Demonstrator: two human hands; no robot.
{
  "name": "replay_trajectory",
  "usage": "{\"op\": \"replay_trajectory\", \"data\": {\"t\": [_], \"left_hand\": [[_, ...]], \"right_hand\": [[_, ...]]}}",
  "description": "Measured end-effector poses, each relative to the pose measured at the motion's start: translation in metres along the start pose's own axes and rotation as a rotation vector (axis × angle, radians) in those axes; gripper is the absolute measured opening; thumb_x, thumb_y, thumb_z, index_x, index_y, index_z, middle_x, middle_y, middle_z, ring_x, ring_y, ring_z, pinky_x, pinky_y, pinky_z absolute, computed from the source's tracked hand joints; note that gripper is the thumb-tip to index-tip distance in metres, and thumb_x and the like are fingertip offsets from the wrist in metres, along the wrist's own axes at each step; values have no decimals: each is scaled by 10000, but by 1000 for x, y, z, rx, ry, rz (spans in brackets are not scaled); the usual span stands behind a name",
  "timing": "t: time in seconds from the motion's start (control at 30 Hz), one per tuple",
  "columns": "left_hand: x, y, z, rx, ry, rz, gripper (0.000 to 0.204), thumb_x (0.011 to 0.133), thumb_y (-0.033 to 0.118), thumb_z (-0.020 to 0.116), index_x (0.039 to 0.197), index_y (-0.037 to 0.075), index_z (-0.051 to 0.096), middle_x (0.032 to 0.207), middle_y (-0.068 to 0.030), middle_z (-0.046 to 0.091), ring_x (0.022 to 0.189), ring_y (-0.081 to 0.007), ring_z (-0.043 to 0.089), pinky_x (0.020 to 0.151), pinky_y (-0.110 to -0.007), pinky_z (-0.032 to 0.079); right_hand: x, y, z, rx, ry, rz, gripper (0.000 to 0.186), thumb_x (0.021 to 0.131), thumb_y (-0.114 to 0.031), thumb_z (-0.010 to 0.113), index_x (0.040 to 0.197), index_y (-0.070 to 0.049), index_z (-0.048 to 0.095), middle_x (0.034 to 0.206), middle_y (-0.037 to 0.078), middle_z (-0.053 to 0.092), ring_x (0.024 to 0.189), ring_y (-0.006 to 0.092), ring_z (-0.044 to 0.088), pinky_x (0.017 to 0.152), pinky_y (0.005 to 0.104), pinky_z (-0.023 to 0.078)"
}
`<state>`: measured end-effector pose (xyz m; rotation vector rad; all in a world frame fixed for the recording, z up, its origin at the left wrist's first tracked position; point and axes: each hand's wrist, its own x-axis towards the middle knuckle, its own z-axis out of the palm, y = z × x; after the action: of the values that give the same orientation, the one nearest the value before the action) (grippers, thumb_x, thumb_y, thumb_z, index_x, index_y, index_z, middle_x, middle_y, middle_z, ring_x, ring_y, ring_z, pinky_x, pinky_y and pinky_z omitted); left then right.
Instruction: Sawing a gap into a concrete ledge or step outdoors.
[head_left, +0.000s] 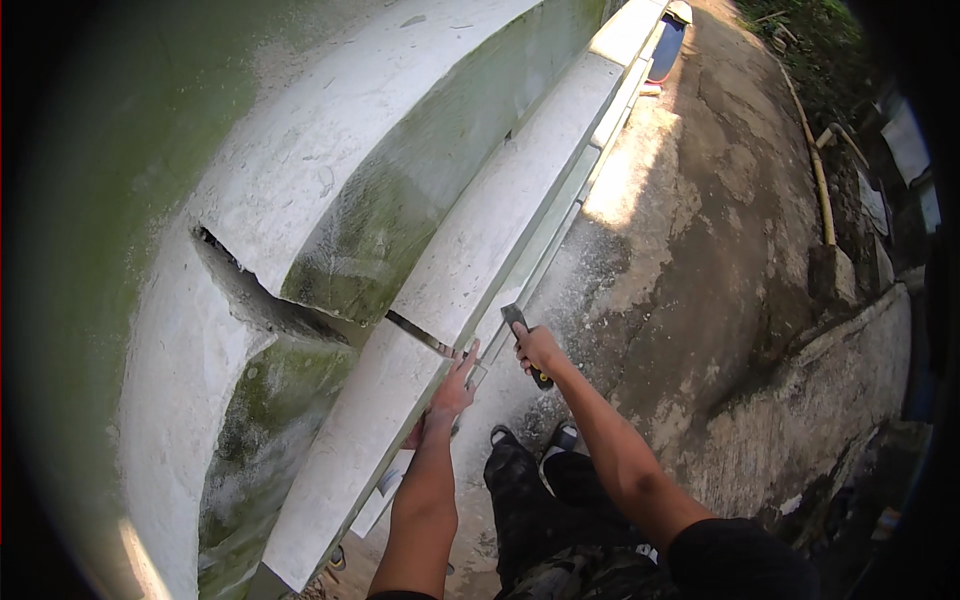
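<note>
My right hand (537, 350) is closed round the black handle of a scraper (513, 316), whose dark flat end points away from me towards the ledge's outer side. My left hand (452, 393) lies against the outer edge of a long white concrete ledge (510, 220), its visible fingers stretched forward. Those fingertips are beside a narrow gap (425, 335) that cuts across the ledge. What the rest of the left hand touches under the edge is hidden. Pale stepped mouldings (570, 190) run along the ledge's outer face, between the two hands.
Left of the ledge rise thick white and mossy green concrete blocks (360, 220), split by a deep slot (245, 275). White dust lies on the concrete ground (560, 300) by my feet. A low rough wall (820, 380) and a bamboo pole (812, 150) are at the right.
</note>
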<state>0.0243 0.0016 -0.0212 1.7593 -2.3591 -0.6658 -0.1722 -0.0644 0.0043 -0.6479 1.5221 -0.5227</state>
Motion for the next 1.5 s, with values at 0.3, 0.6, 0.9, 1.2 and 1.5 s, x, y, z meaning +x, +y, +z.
{"op": "replay_trajectory", "data": {"t": [0.3,0.6,0.9,1.2,1.5], "left_hand": [[5,1,-9,177,47,-3,834,656,135,639,1387,237,250,1470,-31,138,1310,-269,231,1065,-408,246],[4,4,-4,134,-7,-59,843,649,143,651,1386,247,254,1479,-18,116,1343,-237,162,1067,-405,216],[6,6,-9,122,-12,-54,825,661,162,636,1387,226,252,1478,-33,119,1357,-217,119,1080,-392,179],[4,12,-16,136,-18,-39,842,715,133,587,1405,318,141,1442,-102,199,1313,-380,183,1056,-443,258],[5,9,-11,143,15,-13,813,683,152,601,1393,252,215,1455,-80,176,1328,-301,171,1063,-421,222]], "right_hand": [[11,-10,4,37,-8,-20,467,901,-392,473,638,-7,454,497,59,419,346,158,387,334,320,360],[20,-16,5,5,89,-63,519,900,-376,471,563,19,455,486,104,472,344,198,458,334,349,399],[19,-18,3,189,-24,-32,477,908,-405,449,631,-18,422,498,79,415,349,169,379,344,345,366],[25,-14,2,252,-2,30,473,896,-398,472,617,-19,425,507,86,434,342,179,399,334,338,363],[30,-9,-17,94,-17,-30,508,884,-399,495,560,-12,438,473,93,449,329,187,425,322,353,375]]}}
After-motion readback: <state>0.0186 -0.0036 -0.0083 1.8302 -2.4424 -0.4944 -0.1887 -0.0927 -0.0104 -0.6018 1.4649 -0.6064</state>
